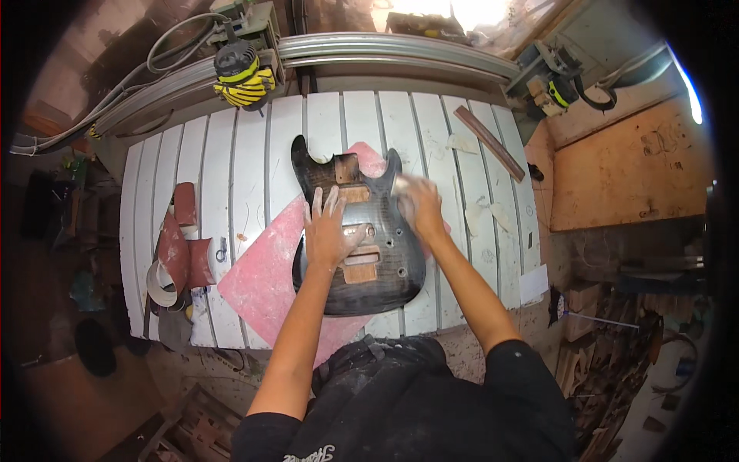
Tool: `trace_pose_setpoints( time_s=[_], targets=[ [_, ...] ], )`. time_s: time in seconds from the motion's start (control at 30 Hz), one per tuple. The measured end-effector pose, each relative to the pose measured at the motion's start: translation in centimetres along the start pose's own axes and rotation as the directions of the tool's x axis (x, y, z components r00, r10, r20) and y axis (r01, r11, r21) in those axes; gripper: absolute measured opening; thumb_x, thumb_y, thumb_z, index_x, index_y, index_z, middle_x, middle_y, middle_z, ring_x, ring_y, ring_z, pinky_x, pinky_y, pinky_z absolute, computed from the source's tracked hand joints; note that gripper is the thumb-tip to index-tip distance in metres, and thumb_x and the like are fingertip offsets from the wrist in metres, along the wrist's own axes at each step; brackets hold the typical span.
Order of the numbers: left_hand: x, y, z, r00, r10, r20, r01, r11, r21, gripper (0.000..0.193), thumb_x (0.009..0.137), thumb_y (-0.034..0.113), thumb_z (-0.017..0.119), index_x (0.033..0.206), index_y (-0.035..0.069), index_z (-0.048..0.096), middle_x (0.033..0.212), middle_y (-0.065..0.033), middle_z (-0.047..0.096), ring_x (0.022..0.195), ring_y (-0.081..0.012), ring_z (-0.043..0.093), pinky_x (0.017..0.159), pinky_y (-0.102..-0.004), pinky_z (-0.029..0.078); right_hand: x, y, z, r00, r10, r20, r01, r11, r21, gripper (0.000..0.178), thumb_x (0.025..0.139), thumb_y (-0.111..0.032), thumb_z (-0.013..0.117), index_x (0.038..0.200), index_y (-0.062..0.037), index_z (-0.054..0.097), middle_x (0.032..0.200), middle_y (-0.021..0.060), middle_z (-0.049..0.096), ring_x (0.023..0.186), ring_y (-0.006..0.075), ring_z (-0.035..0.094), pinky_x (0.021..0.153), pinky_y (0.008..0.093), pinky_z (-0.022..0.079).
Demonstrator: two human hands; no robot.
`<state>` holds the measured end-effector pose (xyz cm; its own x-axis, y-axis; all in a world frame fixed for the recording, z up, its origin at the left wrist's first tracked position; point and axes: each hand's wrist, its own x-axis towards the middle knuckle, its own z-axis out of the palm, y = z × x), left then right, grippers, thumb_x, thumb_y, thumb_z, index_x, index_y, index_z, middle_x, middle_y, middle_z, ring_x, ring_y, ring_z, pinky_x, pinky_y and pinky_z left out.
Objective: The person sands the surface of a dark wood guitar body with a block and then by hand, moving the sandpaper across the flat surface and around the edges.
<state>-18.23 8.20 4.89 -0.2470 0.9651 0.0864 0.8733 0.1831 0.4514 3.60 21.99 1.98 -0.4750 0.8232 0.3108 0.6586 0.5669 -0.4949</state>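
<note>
A dark-stained electric guitar body [385, 289] lies flat in front of me, its neck end pointing away. Bare wood shows in its neck pocket and pickup cavities. My left hand [331, 235] rests flat on the body's left half with fingers spread, holding nothing. At the right edge, by the upper horn, my right hand [421, 206] is blurred by motion, its fingers curled around a small pale piece [400, 185] pressed at the body's side. That piece is too smeared to name. Under the body lies a dusty pink cloth [262, 269].
White slatted table [231, 154] holds everything. Reddish sandpaper sheets [175, 250] and a pale roll [161, 286] sit at left. A brown wooden strip [489, 143] lies far right, a white paper [533, 284] near right. Metal rail [392, 48] with a yellow-black power tool [245, 77] spans the back.
</note>
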Motion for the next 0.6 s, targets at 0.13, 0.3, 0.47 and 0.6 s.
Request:
trace_pose_setpoints(
  time_s=[0.13,0.3,0.47,0.6],
  targets=[
    [0.0,-0.2,0.0,1.000,0.005,0.018,-0.005,1.000,0.018,0.083,0.085,0.055,0.081,0.149,0.004,0.063,0.173,-0.0065,0.043,0.164,-0.0346,0.027,0.131,-0.0604,0.026,1.1,-0.8,0.3,0.995,0.070,-0.077,-0.069,0.997,0.019,0.022,0.093,-0.012,0.073,0.113,-0.0185,0.080,0.144,0.0011,0.069,0.132,0.0380,0.058,0.109,0.0536,0.048],
    [0.2,-0.3,-0.2,1.000,0.004,0.011,-0.005,0.999,0.045,0.085,0.083,0.056,0.082,0.147,0.003,0.064,0.172,-0.0092,0.043,0.163,-0.0368,0.028,0.130,-0.0611,0.027,-3.5,-2.2,-1.0,0.999,0.013,0.046,-0.015,0.998,0.053,0.019,0.095,-0.013,0.072,0.111,-0.0203,0.080,0.145,0.0010,0.069,0.134,0.0388,0.057,0.110,0.0571,0.046],
    [0.2,-0.1,0.5,1.000,0.002,0.000,-0.002,1.000,-0.007,0.084,0.082,0.057,0.083,0.145,0.003,0.065,0.170,-0.0115,0.044,0.162,-0.0390,0.029,0.130,-0.0622,0.027,2.4,-0.9,0.6,0.986,0.121,-0.110,-0.127,0.991,-0.044,0.020,0.089,-0.008,0.077,0.106,-0.0182,0.082,0.147,-0.0001,0.069,0.129,0.0350,0.060,0.107,0.0517,0.049],
    [-0.2,-0.8,0.1,1.000,0.012,-0.023,-0.011,0.999,0.041,0.084,0.083,0.057,0.082,0.144,0.002,0.065,0.171,-0.0114,0.044,0.162,-0.0387,0.030,0.130,-0.0632,0.026,-3.0,-3.2,0.4,0.997,0.075,-0.019,-0.076,0.995,-0.058,0.020,0.089,-0.009,0.077,0.107,-0.0167,0.082,0.145,0.0002,0.070,0.128,0.0356,0.061,0.108,0.0515,0.048]
  ],
)
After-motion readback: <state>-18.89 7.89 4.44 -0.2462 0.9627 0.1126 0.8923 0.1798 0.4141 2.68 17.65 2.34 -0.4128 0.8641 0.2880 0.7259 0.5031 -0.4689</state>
